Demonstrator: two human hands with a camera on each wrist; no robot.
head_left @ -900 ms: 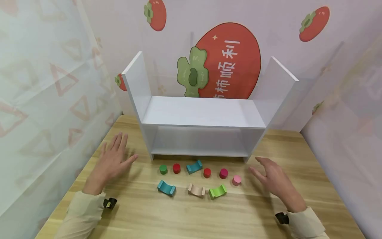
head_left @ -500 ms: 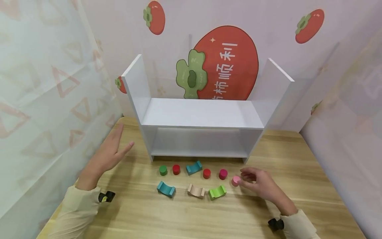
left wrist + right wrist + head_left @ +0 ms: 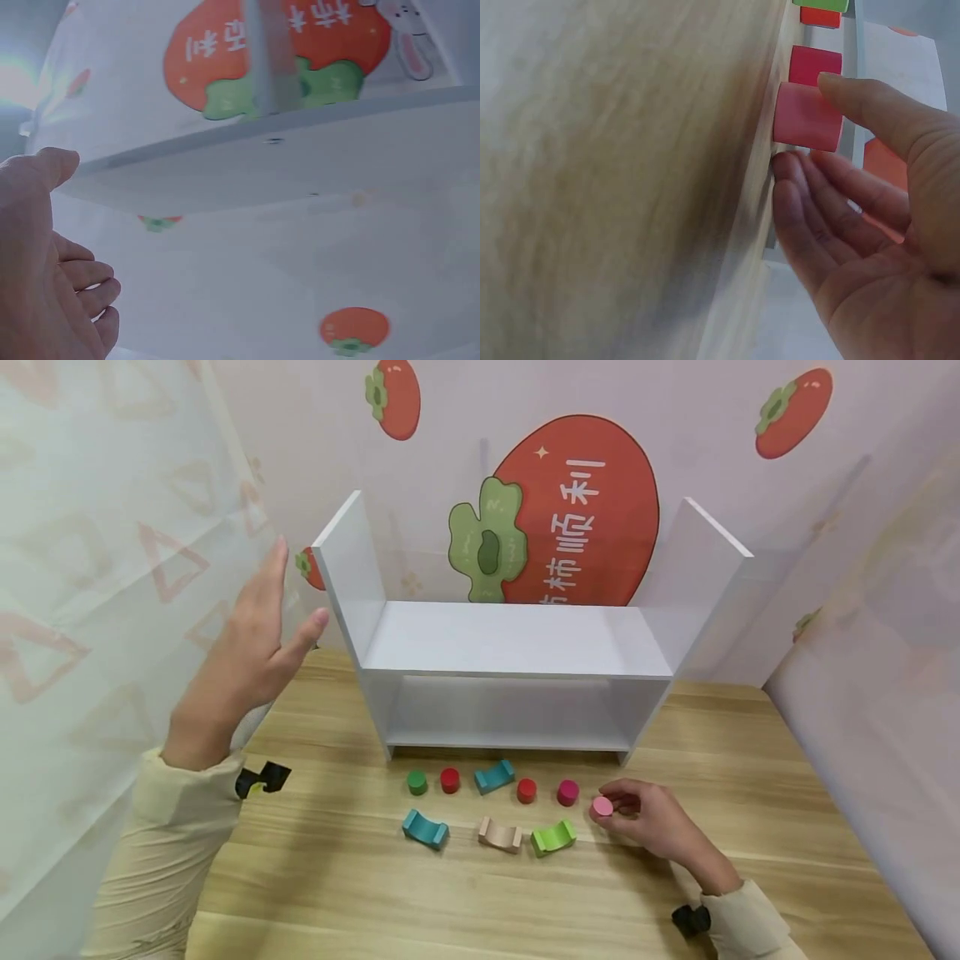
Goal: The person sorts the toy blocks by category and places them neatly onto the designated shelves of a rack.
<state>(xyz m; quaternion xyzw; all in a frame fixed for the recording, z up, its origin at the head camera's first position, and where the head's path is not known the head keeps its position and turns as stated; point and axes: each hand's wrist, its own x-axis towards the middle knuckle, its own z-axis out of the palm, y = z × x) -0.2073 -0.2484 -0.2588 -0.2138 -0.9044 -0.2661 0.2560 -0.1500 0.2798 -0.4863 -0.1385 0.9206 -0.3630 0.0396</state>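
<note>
In front of the white shelf unit (image 3: pixel 517 639), the head view shows small blocks set out on the wood-grain counter (image 3: pixel 450 910) in two loose rows. Along the back run a green cylinder (image 3: pixel 417 783), a red cylinder (image 3: pixel 450 780), a blue curved block (image 3: pixel 495 777), a second red cylinder (image 3: pixel 527 790) and a magenta cylinder (image 3: pixel 567 792); nearer the person lie another blue curved block (image 3: pixel 426 829), a beige curved block (image 3: pixel 501 835) and a lime curved block (image 3: pixel 553 837). The spacing probably leaves room for fingers round each piece. At the right end of the back row, the right hand (image 3: pixel 652 818) has its grip on the pink cylinder (image 3: pixel 602 807), pinching it from opposite sides, likely because its short, rounded form suits a fingertip hold. The left hand (image 3: pixel 243 652) hangs raised beside the unit's left panel (image 3: pixel 352 568), its grip holding nothing. In the left wrist view, its thumb is near a panel edge and its fingers bend loosely; contact cannot be told. The right wrist view puts the thumb on the pink cylinder's upper edge and the fingertips below, leaving the curved side largely uncovered; whether it rests on the counter is unclear.
</note>
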